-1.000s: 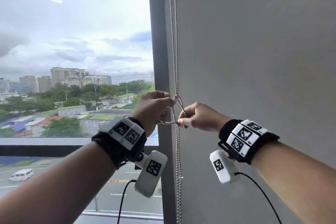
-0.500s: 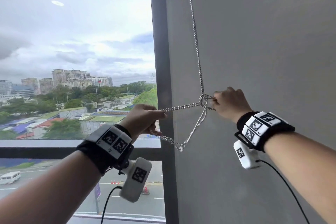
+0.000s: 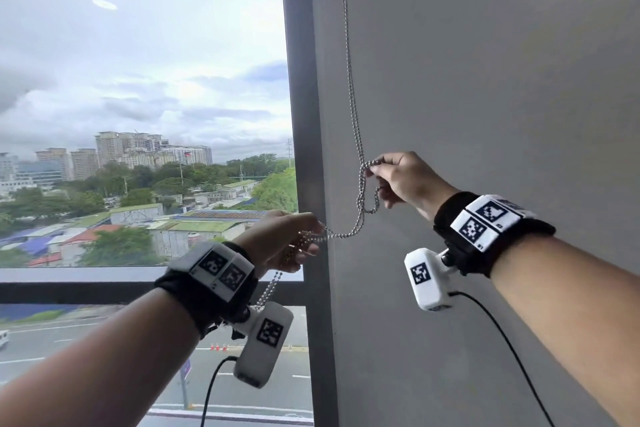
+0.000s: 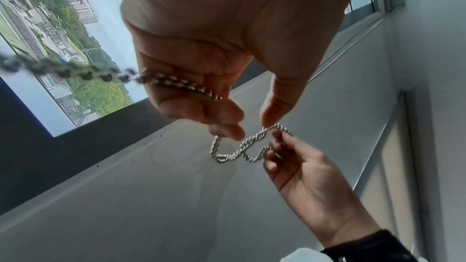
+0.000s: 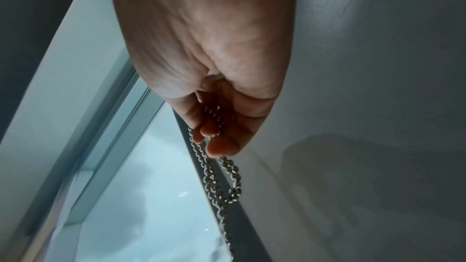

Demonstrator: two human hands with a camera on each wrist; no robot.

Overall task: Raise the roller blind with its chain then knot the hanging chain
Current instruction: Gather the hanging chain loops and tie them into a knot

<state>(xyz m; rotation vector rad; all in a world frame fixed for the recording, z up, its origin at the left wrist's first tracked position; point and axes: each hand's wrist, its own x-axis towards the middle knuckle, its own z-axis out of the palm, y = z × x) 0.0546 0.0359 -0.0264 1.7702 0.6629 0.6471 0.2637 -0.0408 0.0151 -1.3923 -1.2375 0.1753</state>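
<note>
The window [image 3: 145, 80] is standing uncovered, so raising appears done. The chain [image 3: 351, 97] is hanging beside the frame [image 3: 304, 114]. Since a half-second ago its taut span has slackened. The right hand [image 3: 405, 180] is pinching the loose knot loop [image 3: 369, 194]; the left hand [image 3: 287, 239] is pinching the free end.

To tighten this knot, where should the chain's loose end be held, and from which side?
Hedged: grip the chain on the slack run just left of the loop, from the window side, as the left hand does. The right hand pinches the loop's other side, so pulling apart should cinch it.
</note>
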